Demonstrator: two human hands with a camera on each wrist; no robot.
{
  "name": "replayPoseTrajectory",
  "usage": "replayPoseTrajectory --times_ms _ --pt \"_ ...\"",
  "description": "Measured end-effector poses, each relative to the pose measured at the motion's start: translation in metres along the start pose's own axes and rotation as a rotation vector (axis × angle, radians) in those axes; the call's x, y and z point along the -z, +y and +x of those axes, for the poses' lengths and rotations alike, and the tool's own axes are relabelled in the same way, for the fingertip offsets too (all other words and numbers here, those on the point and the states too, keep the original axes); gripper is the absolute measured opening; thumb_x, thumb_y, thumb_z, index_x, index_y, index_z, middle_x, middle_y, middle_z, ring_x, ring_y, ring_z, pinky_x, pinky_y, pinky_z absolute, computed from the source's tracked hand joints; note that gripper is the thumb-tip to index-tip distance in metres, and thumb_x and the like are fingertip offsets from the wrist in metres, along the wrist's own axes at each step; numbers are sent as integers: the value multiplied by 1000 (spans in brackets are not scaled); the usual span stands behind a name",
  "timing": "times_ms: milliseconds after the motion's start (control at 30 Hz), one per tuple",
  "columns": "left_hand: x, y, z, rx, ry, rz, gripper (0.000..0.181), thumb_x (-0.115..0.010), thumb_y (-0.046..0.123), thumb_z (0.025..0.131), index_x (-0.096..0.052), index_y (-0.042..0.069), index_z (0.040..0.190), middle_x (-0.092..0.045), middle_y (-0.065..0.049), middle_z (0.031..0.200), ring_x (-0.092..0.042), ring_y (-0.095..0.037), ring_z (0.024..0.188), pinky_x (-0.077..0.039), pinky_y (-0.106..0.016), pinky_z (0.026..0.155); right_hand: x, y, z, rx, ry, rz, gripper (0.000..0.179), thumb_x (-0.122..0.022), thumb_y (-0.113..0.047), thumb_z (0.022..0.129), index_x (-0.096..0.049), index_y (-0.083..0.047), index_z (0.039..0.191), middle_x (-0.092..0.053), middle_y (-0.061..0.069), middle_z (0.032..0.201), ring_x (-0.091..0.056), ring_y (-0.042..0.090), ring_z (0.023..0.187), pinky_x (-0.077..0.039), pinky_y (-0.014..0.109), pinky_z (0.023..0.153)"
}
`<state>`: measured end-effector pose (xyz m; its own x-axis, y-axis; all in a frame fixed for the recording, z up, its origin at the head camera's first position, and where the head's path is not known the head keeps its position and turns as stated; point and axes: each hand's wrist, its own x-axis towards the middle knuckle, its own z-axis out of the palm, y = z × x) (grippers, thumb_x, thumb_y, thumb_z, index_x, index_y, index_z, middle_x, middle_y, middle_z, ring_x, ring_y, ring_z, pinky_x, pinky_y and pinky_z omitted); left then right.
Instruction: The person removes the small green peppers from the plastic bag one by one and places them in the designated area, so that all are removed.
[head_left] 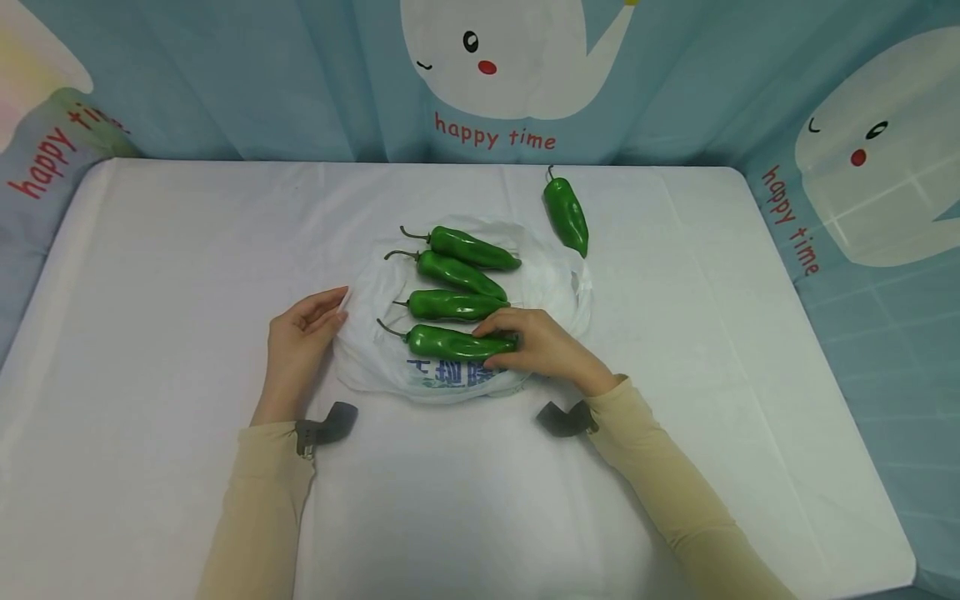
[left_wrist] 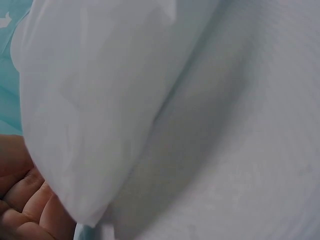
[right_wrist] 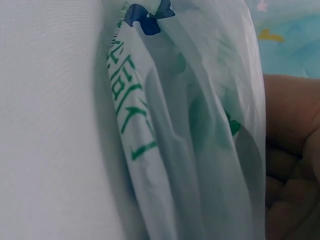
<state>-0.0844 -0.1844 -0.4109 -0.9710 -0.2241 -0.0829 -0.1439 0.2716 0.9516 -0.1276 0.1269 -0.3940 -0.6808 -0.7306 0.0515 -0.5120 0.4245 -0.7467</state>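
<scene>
Several green peppers lie side by side on a flattened white plastic bag (head_left: 367, 362), their stems pointing left. My right hand (head_left: 546, 342) grips the tip end of the nearest green pepper (head_left: 442, 342), thumb on the near side and fingers over the far side. The pepper just beyond it (head_left: 450, 305) is close to those fingers. At the bag's left edge my left hand (head_left: 298, 346) pinches the plastic between thumb and fingers. In the left wrist view raised plastic partly covers that hand; in the right wrist view the printed bag hides the gripped pepper and the fingertips.
Another green pepper (head_left: 566, 215) lies off the bag at the table's back edge, right of centre. The table (head_left: 172, 275) has a white cloth. Blue curtains (head_left: 300, 83) with whale prints stand behind it and at its sides.
</scene>
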Motion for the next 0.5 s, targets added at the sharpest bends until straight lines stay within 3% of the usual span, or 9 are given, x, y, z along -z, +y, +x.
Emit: replayPoseTrajectory --times_ms 500 --pt "1 -2 1 23 -9 7 37 -61 6 92 -58 3 128 -57 -15 129 -58 -8 110 -45 -10 87 4 3 -2 -8 3 104 30 -75 -13 81 -68 -7 110 -67 1 108 -59 15 106 -47 32 94"
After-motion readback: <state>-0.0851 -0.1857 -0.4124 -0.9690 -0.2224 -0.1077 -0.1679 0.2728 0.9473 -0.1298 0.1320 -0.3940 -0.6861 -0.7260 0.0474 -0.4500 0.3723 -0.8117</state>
